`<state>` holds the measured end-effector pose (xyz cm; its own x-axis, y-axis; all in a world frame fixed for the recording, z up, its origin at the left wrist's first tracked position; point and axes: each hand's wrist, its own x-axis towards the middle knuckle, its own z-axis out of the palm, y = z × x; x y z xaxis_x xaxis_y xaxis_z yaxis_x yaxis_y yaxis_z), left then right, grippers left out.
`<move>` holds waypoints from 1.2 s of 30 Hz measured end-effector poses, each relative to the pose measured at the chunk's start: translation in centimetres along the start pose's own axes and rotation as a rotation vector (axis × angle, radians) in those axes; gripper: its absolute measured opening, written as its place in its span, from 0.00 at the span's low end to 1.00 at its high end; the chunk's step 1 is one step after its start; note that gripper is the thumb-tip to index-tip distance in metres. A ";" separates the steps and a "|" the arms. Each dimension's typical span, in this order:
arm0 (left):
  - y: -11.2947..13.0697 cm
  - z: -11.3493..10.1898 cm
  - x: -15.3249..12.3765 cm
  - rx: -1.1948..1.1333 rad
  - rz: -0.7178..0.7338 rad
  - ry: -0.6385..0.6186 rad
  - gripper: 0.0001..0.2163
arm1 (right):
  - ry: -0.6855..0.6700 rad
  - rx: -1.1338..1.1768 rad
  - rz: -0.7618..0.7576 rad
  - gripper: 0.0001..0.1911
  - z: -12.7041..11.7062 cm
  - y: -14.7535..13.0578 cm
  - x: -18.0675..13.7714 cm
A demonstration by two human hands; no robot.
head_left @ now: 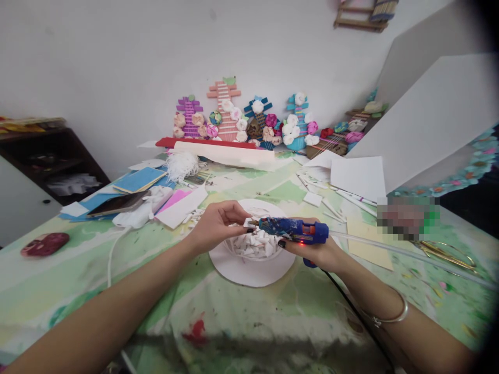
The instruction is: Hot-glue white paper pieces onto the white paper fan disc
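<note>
My right hand [317,252] is wrapped round a blue hot glue gun [292,230], its red light lit and a long clear glue stick [390,251] trailing out of its back. The nozzle points left, at a small white paper piece [248,222] pinched in my left hand [218,226]; whether they touch I cannot tell. Below both hands, a shallow bowl filled with folded white paper pieces [259,244] sits on a round white disc [249,275]. Part of the bowl is hidden behind my hands and the gun.
Gold-handled scissors [448,254] lie at the right. To the left are a white power strip [142,208], a phone [117,203], blue sheets [140,179] and white string [182,166]. Decorated craft pieces [224,117] lean on the wall. A black cord [351,301] runs from the gun.
</note>
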<state>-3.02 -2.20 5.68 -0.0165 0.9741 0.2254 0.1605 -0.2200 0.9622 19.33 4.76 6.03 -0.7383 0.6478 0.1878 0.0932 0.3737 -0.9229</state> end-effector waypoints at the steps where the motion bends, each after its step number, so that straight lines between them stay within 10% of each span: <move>1: 0.0 0.0 0.0 -0.003 -0.003 0.005 0.10 | 0.017 0.001 0.016 0.15 0.0 0.0 0.0; 14: 0.3 -0.7 0.4 0.031 -0.024 0.072 0.12 | 0.058 -0.003 0.010 0.12 -0.3 0.5 0.0; 22: -0.6 -3.0 1.2 0.680 0.157 0.302 0.06 | 0.151 -0.010 -0.011 0.07 -1.0 0.1 0.0; 36: -3.8 -3.4 4.2 1.154 0.554 -0.017 0.08 | 0.194 -0.032 0.005 0.12 -1.3 0.2 0.1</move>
<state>-7.10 2.59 3.52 0.3382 0.7697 0.5415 0.9013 -0.4305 0.0491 20.16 5.71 6.32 -0.5954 0.7643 0.2476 0.1196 0.3891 -0.9134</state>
